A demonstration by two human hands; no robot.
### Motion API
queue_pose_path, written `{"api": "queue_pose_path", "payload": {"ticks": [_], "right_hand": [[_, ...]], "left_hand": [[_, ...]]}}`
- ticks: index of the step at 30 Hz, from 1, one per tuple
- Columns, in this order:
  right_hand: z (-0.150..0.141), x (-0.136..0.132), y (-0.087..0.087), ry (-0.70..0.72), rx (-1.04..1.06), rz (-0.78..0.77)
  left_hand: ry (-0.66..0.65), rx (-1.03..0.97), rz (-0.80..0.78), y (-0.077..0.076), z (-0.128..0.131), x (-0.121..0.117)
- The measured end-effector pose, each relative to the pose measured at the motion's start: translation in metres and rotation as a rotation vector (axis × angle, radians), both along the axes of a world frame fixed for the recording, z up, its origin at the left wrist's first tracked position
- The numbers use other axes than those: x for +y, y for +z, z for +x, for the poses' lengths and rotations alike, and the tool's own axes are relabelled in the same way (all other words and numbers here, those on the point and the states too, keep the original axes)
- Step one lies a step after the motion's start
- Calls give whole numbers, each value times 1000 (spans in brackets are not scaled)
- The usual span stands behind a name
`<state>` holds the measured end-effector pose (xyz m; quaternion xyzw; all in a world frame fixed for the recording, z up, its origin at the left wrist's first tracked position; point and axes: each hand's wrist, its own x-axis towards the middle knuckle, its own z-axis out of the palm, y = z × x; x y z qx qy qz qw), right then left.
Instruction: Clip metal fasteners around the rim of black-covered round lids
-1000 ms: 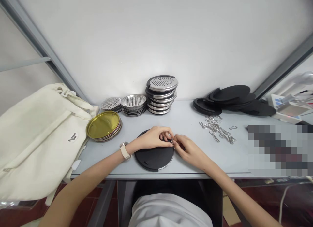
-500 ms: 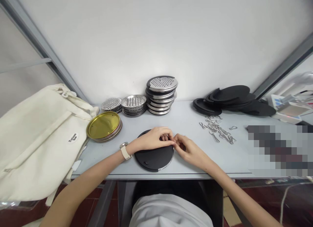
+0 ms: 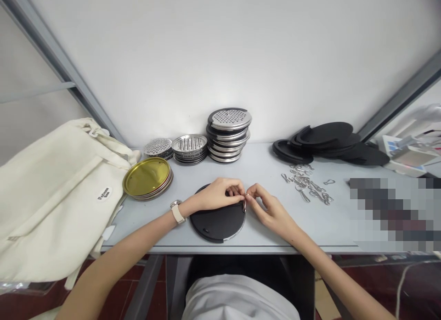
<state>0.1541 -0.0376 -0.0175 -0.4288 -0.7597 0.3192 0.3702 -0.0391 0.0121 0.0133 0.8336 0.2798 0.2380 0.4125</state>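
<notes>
A round black disc [image 3: 217,223] with a silvery rim along its lower right lies on the table in front of me. My left hand [image 3: 222,192] rests across its upper part, thumb and fingers closed at the right edge. Just beside that edge my right hand [image 3: 269,207] pinches the top of a small metal snap hook [image 3: 245,205], which hangs over the disc's rim. Whether the hook is linked to the disc is hidden by the fingers.
Several loose snap hooks [image 3: 305,182] lie right of centre, near a pile of black discs [image 3: 327,138]. Along the wall stand a tall stack of grater discs [image 3: 229,134] and lower metal stacks [image 3: 189,148]. Gold lids [image 3: 147,177] and a cream bag [image 3: 65,196] are at left.
My right hand has shifted slightly up and away from the disc's edge, and the snap hook now shows between my fingers. My left hand and the disc stay nearly in place.
</notes>
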Motion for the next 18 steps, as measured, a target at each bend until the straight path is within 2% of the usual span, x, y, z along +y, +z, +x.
{"api": "queue_pose_path", "payload": {"ticks": [4, 10, 14, 18], "right_hand": [[1, 0, -1, -30, -11, 29], [1, 1, -2, -51, 29, 51], [2, 1, -3, -42, 69, 68], [3, 1, -1, -57, 80, 82]], "left_hand": [[29, -29, -76, -2, 0, 2], [25, -148, -272, -6, 2, 4], [-3, -178, -401, -2, 1, 4], [3, -197, -447, 3, -1, 4]]}}
